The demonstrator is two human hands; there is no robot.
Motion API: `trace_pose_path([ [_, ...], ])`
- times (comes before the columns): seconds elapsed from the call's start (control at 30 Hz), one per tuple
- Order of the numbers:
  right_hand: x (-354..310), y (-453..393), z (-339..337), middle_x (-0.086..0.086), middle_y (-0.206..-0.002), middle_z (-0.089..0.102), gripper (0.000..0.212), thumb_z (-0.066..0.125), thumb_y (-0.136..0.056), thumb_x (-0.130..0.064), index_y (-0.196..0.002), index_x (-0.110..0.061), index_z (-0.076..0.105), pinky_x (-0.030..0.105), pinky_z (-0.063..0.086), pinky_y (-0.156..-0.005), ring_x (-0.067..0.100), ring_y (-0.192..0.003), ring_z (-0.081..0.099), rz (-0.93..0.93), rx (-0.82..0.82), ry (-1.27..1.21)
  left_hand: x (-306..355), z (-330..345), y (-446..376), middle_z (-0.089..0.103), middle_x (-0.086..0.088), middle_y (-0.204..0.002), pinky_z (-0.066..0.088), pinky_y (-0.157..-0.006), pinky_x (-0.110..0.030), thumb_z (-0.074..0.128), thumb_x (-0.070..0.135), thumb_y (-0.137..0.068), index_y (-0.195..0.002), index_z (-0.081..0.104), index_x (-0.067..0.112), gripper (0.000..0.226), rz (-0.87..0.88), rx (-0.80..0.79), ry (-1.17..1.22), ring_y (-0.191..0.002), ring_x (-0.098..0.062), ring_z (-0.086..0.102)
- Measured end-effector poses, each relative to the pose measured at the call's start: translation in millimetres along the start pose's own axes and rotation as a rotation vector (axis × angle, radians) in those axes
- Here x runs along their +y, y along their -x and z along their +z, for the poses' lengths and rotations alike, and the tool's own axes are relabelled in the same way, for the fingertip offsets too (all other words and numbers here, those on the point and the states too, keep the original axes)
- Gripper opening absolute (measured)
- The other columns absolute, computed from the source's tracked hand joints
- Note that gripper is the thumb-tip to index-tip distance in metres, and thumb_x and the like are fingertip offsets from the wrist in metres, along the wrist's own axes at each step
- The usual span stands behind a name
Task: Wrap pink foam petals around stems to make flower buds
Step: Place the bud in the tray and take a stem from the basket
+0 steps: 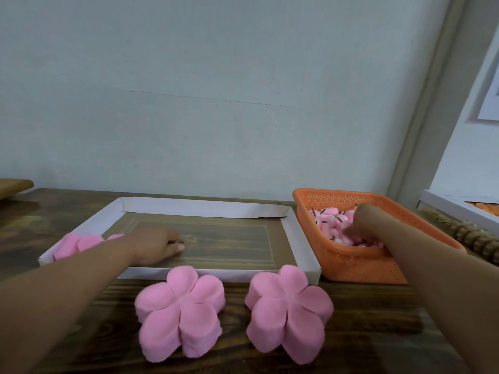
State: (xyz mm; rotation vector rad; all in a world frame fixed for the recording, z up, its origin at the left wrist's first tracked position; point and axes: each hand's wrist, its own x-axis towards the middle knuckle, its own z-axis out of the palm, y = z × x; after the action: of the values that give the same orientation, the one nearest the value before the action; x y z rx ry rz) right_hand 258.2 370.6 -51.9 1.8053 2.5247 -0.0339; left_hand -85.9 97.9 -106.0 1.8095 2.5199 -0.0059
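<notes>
Two thick stacks of pink foam petal sheets, one on the left (pixel 180 314) and one on the right (pixel 289 314), stand at the near edge of the wooden table. My left hand (pixel 159 245) rests on the floor of the white cardboard tray (pixel 293 236), fingers curled loosely, holding nothing that I can see. A third pink petal stack (pixel 78 244) lies in the tray's left corner, behind my forearm. My right hand (pixel 359 222) reaches down into the orange basket (pixel 359 268) among several pink buds with dark stems (pixel 330 220); its fingertips are buried among them.
The blue-grey wall stands close behind the table. A brown spiral-textured roll (pixel 469 236) lies right of the basket, and a white box with orange contents (pixel 459 209) sits at the far right. A wooden board edge (pixel 13 184) shows at far left.
</notes>
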Motion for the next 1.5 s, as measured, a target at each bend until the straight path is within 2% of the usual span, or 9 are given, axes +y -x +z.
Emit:
trace_pose_path([
  [0.17, 4.8, 18.9, -12.2, 0.004, -0.063, 0.052, 0.021, 0.055, -0.08, -0.028, -0.065, -0.014, 0.049, 0.023, 0.037, -0.049, 0.019, -0.057, 0.052, 0.002, 0.218, -0.106, 10.3, -21.3, 18.7, 0.052, 0.006, -0.139, 0.034, -0.104, -0.025, 0.048, 0.045, -0.095, -0.131, 0.055, 0.028, 0.041, 0.02, 0.224, 0.126, -0.125, -0.013, 0.048],
  [0.23, 5.3, 25.6, -17.2, 0.006, -0.06, 0.049, 0.028, 0.053, -0.083, -0.027, -0.062, -0.01, 0.048, 0.023, 0.038, -0.053, 0.023, -0.058, 0.05, -0.016, 0.319, -0.16, 15.9, -33.3, 32.4, 0.059, 0.01, -0.128, 0.04, -0.102, -0.028, 0.062, 0.052, -0.084, -0.12, 0.062, 0.039, 0.038, 0.064, 0.157, 0.252, -0.113, -0.005, 0.054],
  [0.37, -4.6, 40.3, -29.2, 0.01, -0.062, 0.052, 0.026, 0.05, -0.085, -0.023, -0.069, -0.003, 0.054, 0.023, 0.035, -0.054, 0.027, -0.061, 0.051, -0.037, 0.414, -0.262, 34.5, -37.0, 56.4, 0.058, 0.019, -0.116, 0.038, -0.075, -0.002, 0.076, 0.044, -0.074, -0.117, 0.063, 0.038, 0.045, 0.165, -0.028, 0.239, -0.093, 0.015, 0.048],
  [0.6, -13.5, 54.3, -34.5, 0.011, -0.068, 0.061, 0.03, 0.052, -0.087, -0.029, -0.076, -0.004, 0.062, 0.021, 0.033, -0.05, 0.028, -0.064, 0.057, -0.117, 0.493, -0.216, 50.8, -31.6, 71.5, 0.056, 0.022, -0.101, 0.037, -0.073, -0.002, 0.07, 0.029, -0.082, -0.112, 0.067, 0.029, 0.03, 0.242, 0.073, 0.186, -0.091, 0.007, 0.052],
  [0.8, -12.1, 57.1, -32.4, 0.008, -0.066, 0.06, 0.029, 0.051, -0.087, -0.03, -0.075, -0.007, 0.062, 0.021, 0.033, -0.049, 0.024, -0.061, 0.055, -0.125, 0.532, -0.22, 55.0, -28.2, 79.7, 0.064, 0.01, -0.095, 0.046, -0.078, -0.024, 0.066, 0.019, -0.082, -0.082, 0.069, 0.021, 0.004, 0.282, 0.154, 0.172, -0.088, -0.004, 0.057],
  [0.97, -9.2, 57.7, -27.6, 0.006, -0.065, 0.06, 0.028, 0.053, -0.087, -0.033, -0.076, -0.009, 0.063, 0.022, 0.036, -0.051, 0.024, -0.061, 0.056, -0.113, 0.536, -0.214, 58.5, -27.4, 81.2, 0.059, 0.016, -0.102, 0.047, -0.085, -0.027, 0.062, 0.022, -0.087, -0.107, 0.068, 0.024, 0.021, 0.283, 0.158, 0.191, -0.095, -0.005, 0.056],
  [1.13, -7.2, 59.3, -24.7, 0.007, -0.066, 0.061, 0.027, 0.056, -0.085, -0.033, -0.074, -0.01, 0.063, 0.025, 0.042, -0.056, 0.028, -0.066, 0.059, -0.112, 0.497, -0.224, 60.5, -27.1, 79.0, 0.057, 0.013, -0.088, 0.041, -0.071, -0.018, 0.063, 0.021, -0.086, -0.088, 0.067, 0.02, 0.005, 0.303, 0.197, 0.145, -0.078, -0.001, 0.051],
  [1.27, -5.6, 61.2, -26.3, 0.007, -0.066, 0.06, 0.026, 0.057, -0.085, -0.033, -0.074, -0.01, 0.063, 0.025, 0.042, -0.056, 0.027, -0.066, 0.059, -0.12, 0.498, -0.227, 60.8, -28.2, 81.3, 0.056, 0.011, -0.081, 0.041, -0.069, -0.023, 0.064, 0.017, -0.083, -0.077, 0.061, 0.019, 0.007, 0.313, 0.208, 0.123, -0.076, -0.007, 0.05],
  [1.5, -5.7, 64.3, -23.6, 0.008, -0.065, 0.062, 0.026, 0.055, -0.087, -0.031, -0.073, -0.01, 0.062, 0.029, 0.047, -0.057, 0.026, -0.063, 0.059, -0.129, 0.491, -0.229, 60.5, -33.2, 83.9, 0.051, 0.014, -0.075, 0.036, -0.063, -0.019, 0.061, 0.018, -0.083, -0.078, 0.056, 0.026, 0.011, 0.268, 0.133, 0.074, -0.068, -0.002, 0.045],
])
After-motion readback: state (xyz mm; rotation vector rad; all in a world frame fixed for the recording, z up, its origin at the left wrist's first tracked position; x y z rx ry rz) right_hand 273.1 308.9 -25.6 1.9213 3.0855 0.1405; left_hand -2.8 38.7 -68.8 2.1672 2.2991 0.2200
